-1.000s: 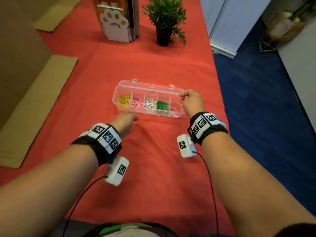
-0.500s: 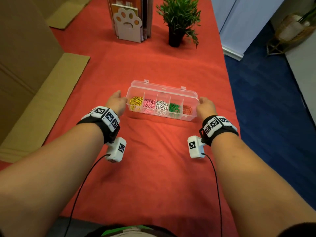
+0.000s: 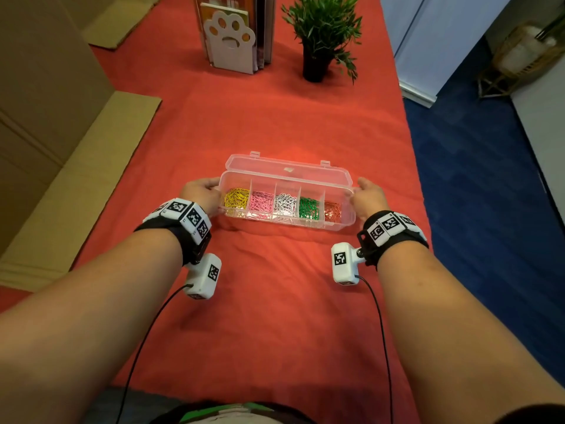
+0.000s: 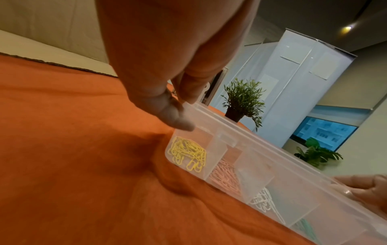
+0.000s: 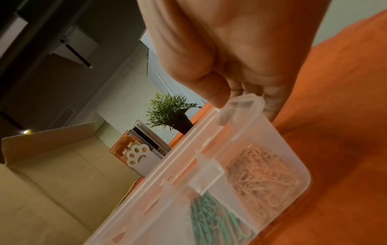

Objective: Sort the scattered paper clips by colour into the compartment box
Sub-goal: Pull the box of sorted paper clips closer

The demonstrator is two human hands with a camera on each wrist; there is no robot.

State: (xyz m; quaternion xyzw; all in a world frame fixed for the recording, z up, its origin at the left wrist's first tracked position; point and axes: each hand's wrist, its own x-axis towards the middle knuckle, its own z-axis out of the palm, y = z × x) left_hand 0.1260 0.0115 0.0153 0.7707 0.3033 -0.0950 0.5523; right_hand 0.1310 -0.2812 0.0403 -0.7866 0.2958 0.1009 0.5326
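A clear compartment box (image 3: 305,182) lies across the red cloth with its lid (image 3: 287,166) hinged open behind it. Its compartments hold, from left to right, yellow (image 3: 236,198), pink (image 3: 262,203), white (image 3: 286,205), green (image 3: 308,206) and orange paper clips (image 3: 332,209). My left hand (image 3: 201,191) holds the box's left end, with the thumb (image 4: 178,119) on the near corner and the fingers (image 4: 188,92) at the back rim. My right hand (image 3: 367,194) pinches the lid's right corner (image 5: 243,102) between thumb and fingers. I see no loose clips on the cloth.
A potted plant (image 3: 321,32) and a paw-shaped bookend with books (image 3: 232,35) stand at the far end of the table. A cardboard box (image 3: 46,117) lines the left side. The table's right edge drops to blue floor (image 3: 489,179).
My left hand has moved from in front of the box to its left end and taken hold. The right hand has stayed at the right end.
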